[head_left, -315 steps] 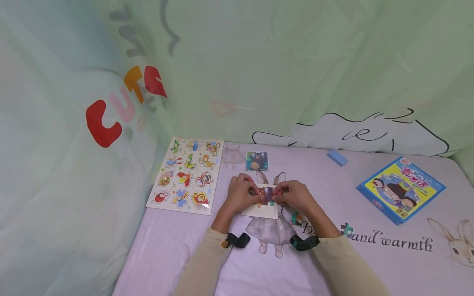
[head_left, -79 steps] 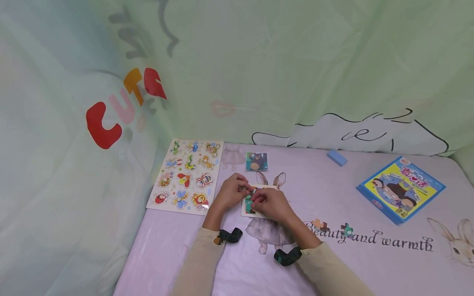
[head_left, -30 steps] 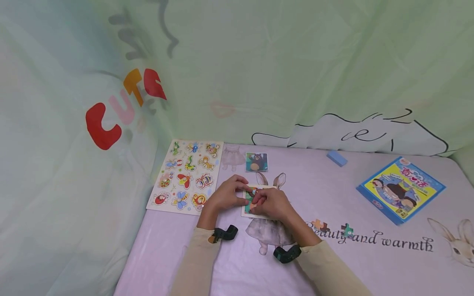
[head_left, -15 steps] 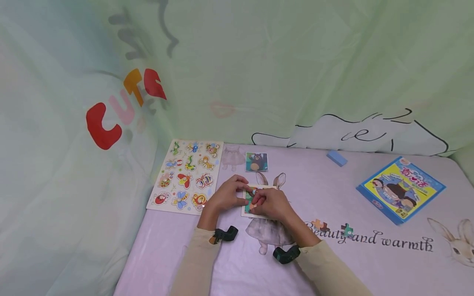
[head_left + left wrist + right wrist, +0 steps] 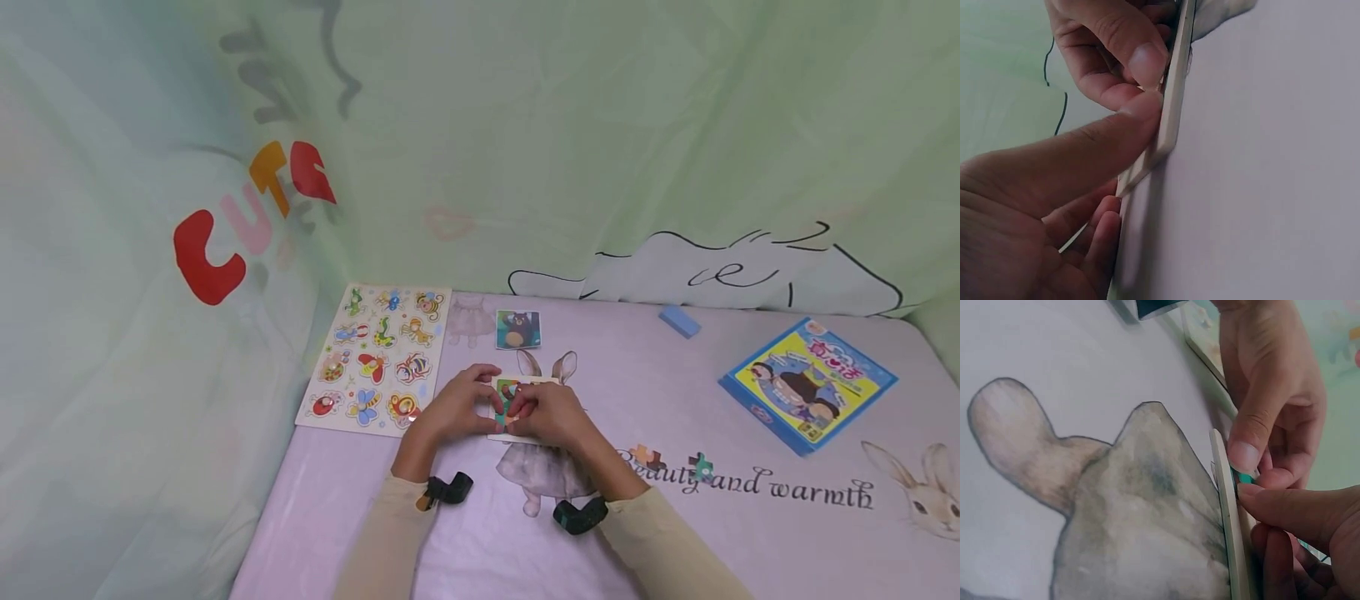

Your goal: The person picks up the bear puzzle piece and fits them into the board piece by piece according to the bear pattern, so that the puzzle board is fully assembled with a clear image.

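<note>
A small pale puzzle tray point(image 5: 516, 439) lies at the middle of the table under both hands. Green and brown pieces point(image 5: 507, 388) show at its left side. My left hand point(image 5: 450, 410) holds the tray's left edge, thumb on top and fingers curled at the side. The right hand point(image 5: 553, 413) reaches over the tray from the right, thumb and index pinched on a piece and covering much of the picture. In the right wrist view a green piece point(image 5: 1245, 478) peeks out between the two thumbs. Loose jigsaw pieces, one orange-brown point(image 5: 647, 456) and one green point(image 5: 702, 467), lie to the right.
Behind the tray lies a bear picture card point(image 5: 518, 329). An insect peg board point(image 5: 384, 379) is at the left. Farther right are a blue block point(image 5: 680, 321) and a blue-yellow box point(image 5: 808, 385). A green curtain point(image 5: 465, 150) hangs behind the table.
Since the first frame, green pieces have come into the tray's left side and an orange-brown piece lies on the right. Lately my left hand has shifted slightly toward me; the right hand has barely moved.
</note>
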`<state>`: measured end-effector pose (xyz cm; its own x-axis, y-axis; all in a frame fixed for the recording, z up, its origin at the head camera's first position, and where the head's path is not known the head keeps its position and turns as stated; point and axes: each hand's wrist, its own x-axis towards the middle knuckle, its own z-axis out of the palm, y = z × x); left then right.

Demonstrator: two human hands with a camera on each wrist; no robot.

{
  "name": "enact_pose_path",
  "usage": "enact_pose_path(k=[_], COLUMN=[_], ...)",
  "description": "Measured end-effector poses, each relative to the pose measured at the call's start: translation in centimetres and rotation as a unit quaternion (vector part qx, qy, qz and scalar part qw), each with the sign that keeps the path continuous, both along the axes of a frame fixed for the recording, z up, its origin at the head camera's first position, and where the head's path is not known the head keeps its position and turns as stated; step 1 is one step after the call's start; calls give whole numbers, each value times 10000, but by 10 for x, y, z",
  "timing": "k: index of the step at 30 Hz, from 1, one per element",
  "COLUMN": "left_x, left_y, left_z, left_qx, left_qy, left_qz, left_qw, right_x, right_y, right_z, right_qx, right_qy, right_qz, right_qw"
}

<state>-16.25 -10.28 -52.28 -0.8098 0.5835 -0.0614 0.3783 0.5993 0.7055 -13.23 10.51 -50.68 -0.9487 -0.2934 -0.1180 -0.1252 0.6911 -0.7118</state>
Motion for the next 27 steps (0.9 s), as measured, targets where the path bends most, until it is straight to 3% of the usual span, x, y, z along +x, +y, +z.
enact_pose_path(k=[14,19,27], left_x=[-2,-1,-1], left_y=[-3,-3,-2], left_z=[-4,-4,-5], left_qx=[182,227,167], left_qy=[-75,-120,-64], left_qz=[-60,-52,-69], left_qw=[9998,9997,9998], right_x=[2,4,6], right_y=[-4,-7,11], right_z=[4,4,6], right_qx=[199,211,124], right_qy=[252,164,155], right_qz=[-21,-164,239], right_qw=[9995,9995,9995])
